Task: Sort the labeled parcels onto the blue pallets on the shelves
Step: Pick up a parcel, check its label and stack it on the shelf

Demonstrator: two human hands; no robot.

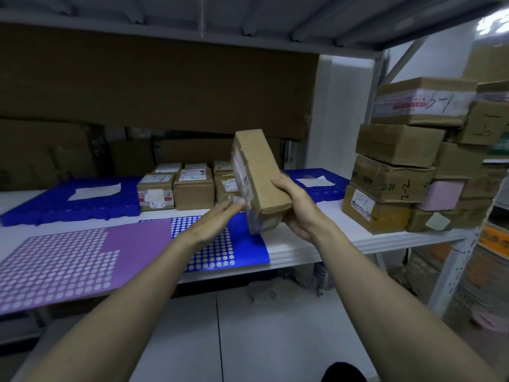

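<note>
A long brown cardboard parcel (259,177) stands tilted on end above the front of the white shelf (316,244). My right hand (296,208) grips its lower right side. My left hand (217,221) reaches up with flat fingers touching the parcel's lower left face, where a label shows. Behind it, several small labeled parcels (176,188) sit grouped between a blue pallet (68,202) at the left and another blue pallet (322,186) at the right. A white paper slip lies on each pallet.
A purple dotted sheet (68,260) and a blue dotted sheet (242,244) lie at the shelf's front edge. A stack of brown boxes (399,172) with handwritten numbers fills the shelf's right end. Large cardboard (154,86) lines the back. A steel upright (451,274) stands at the right.
</note>
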